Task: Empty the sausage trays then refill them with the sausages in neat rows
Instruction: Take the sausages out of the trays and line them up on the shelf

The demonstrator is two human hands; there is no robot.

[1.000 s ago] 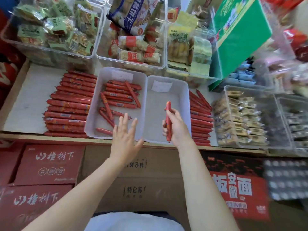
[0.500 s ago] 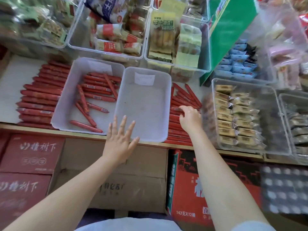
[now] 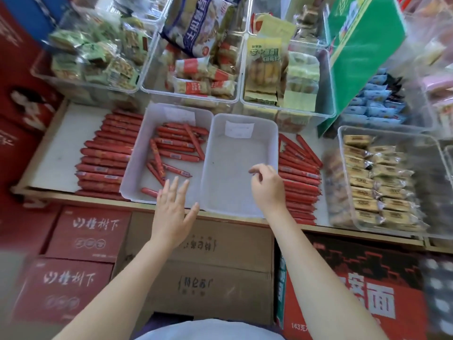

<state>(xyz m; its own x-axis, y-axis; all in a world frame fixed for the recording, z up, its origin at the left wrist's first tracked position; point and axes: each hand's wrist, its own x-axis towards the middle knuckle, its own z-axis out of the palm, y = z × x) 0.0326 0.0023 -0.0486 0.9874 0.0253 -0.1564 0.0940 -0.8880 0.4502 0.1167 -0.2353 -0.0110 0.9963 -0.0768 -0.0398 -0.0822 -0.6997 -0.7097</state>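
We see two white sausage trays side by side on the shelf: the left tray holds a loose jumble of sausages, some crossed over others, while the right tray has nothing in it but a paper label on its back wall. Emptied sausages lie in stacked rows on the shelf, one left pile just beside the left tray and one right pile touching the right tray's outer side; we judge they were parked there so each batch sits near the tray it refills. Left hand hovers at the left tray's front edge, fingers straight and spread, holding nothing, likely set to pick out the loose ones. Right hand hangs over the right tray's near corner, fingers loosely curled, nothing held that we can see. We judge the emptying about half done. Room is tight: clear snack bins crowd the back, a biscuit bin sits past the right pile, and the trays' front edges reach the shelf lip above cardboard boxes; bare shelf shows only at far left.
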